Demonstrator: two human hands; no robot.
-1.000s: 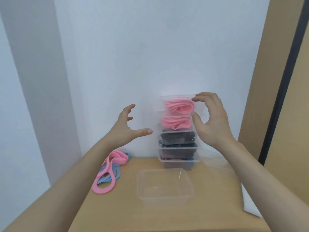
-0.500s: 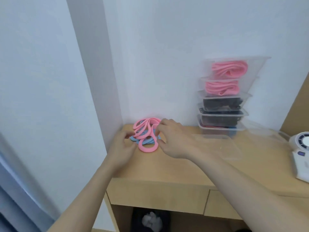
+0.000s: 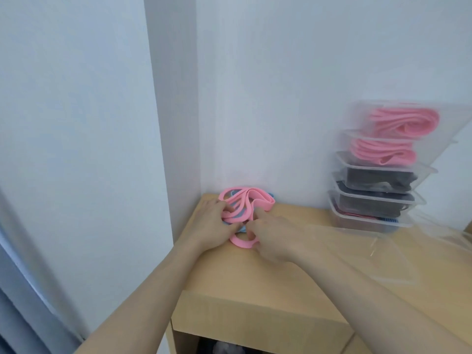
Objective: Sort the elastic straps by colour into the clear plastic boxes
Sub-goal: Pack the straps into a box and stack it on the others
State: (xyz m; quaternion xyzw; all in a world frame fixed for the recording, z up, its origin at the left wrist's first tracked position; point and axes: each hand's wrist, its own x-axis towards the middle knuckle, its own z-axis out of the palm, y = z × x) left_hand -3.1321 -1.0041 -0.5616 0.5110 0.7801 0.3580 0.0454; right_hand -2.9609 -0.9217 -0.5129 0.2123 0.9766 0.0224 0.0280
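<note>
A tangle of pink elastic straps [image 3: 246,203] lies in the back left corner of the wooden desk top [image 3: 255,282], with a blue strap [image 3: 241,228] partly showing under it. My left hand [image 3: 210,226] grips the pile from the left, its fingers tucked among the pink loops. From the right, my right hand [image 3: 272,236] pinches a pink loop between thumb and forefinger. An empty clear plastic box [image 3: 383,261] stands on the desk to the right of my right forearm. A stack of clear boxes [image 3: 375,175] against the wall holds pink straps on top and dark straps below.
White walls close the corner behind and to the left of the pile. Another clear box or lid [image 3: 444,232] lies at the far right. The desk's front edge and an open shelf [image 3: 222,347] are below my forearms.
Both hands left the box stack and came down to the strap pile at the left. Over the last half second they closed in on the pink loops.
</note>
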